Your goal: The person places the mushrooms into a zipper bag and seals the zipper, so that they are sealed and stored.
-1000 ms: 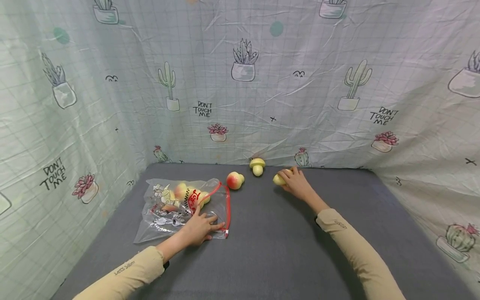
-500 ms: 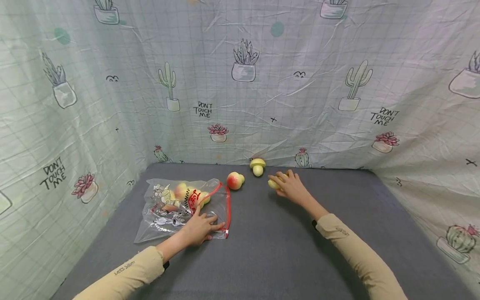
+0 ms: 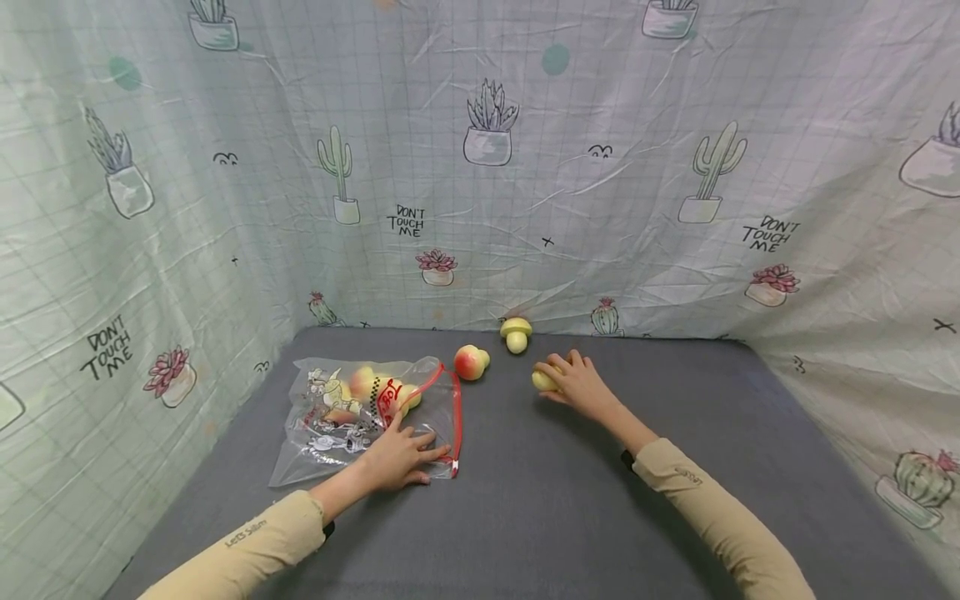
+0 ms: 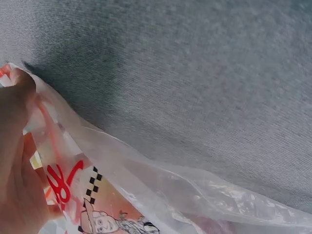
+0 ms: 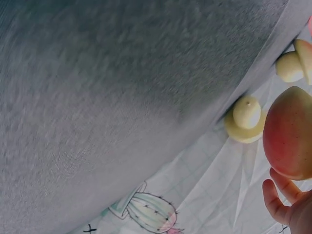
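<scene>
My left hand (image 3: 397,458) rests on the zip end of a clear plastic bag (image 3: 288,458), fingers spread over the plastic. The left wrist view shows the bag's printed side (image 4: 102,219) close by the hand. Inside lie several yellow and red pieces (image 3: 363,383). My right hand (image 3: 581,387) holds a toy mushroom (image 3: 545,379), its fingers curled over it. In the right wrist view, a rounded red and yellow side of that mushroom (image 5: 290,139) shows above the fingertips. Part of it is hidden by the hand.
A red and yellow toy mushroom (image 3: 471,362) lies right of the bag. A yellow mushroom (image 3: 516,335) lies against the back curtain (image 3: 585,217). The dark grey cloth tabletop (image 3: 525,517) meets patterned curtains on its left, back and right.
My right hand has drawn the mushroom leftward and slightly nearer, toward the bag's open side. The left hand, the bag and the two loose mushrooms have stayed in place.
</scene>
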A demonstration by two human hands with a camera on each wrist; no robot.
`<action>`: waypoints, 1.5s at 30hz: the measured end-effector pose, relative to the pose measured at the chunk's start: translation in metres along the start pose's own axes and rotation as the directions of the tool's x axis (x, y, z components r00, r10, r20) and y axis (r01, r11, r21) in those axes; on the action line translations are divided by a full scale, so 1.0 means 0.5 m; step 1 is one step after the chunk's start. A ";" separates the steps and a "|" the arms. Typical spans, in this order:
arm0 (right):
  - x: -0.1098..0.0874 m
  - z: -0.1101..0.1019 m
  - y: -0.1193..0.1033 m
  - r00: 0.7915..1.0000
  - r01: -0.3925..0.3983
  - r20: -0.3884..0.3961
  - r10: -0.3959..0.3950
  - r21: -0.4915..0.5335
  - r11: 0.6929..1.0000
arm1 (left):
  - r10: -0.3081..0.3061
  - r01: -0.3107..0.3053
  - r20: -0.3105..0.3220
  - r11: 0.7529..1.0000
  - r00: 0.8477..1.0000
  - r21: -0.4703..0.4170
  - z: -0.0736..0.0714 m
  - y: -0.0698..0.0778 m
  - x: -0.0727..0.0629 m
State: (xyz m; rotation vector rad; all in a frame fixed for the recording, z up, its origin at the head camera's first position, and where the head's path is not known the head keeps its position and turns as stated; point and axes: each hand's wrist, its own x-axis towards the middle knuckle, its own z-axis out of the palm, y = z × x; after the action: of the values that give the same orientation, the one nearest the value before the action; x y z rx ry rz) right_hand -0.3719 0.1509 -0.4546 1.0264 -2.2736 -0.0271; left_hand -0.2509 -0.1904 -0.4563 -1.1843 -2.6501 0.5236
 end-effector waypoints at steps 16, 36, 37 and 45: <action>0.011 -0.013 -0.047 0.999 -0.003 0.033 0.001 0.078 0.997 | 0.053 -0.045 -0.094 0.996 0.994 0.078 0.018 -0.008 0.000; 0.024 -0.008 -0.102 1.000 0.031 -0.009 -0.030 0.115 0.993 | 0.021 -0.008 -0.101 0.991 0.995 0.134 0.021 0.001 0.013; 0.026 -0.009 -0.105 0.999 0.034 -0.012 -0.032 0.112 0.993 | 0.019 -0.006 -0.093 0.991 0.995 0.135 0.020 0.001 0.013; 0.046 -0.019 -0.134 0.999 0.034 -0.042 -0.029 0.117 0.993 | 0.009 0.004 -0.077 0.987 0.997 0.161 0.022 0.004 0.013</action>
State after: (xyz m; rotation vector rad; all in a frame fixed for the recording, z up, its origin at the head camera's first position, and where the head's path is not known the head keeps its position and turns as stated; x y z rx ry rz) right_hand -0.3332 0.0906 -0.4523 1.1135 -2.2449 0.1139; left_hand -0.2574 -0.1868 -0.4671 -1.1369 -2.4890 0.6638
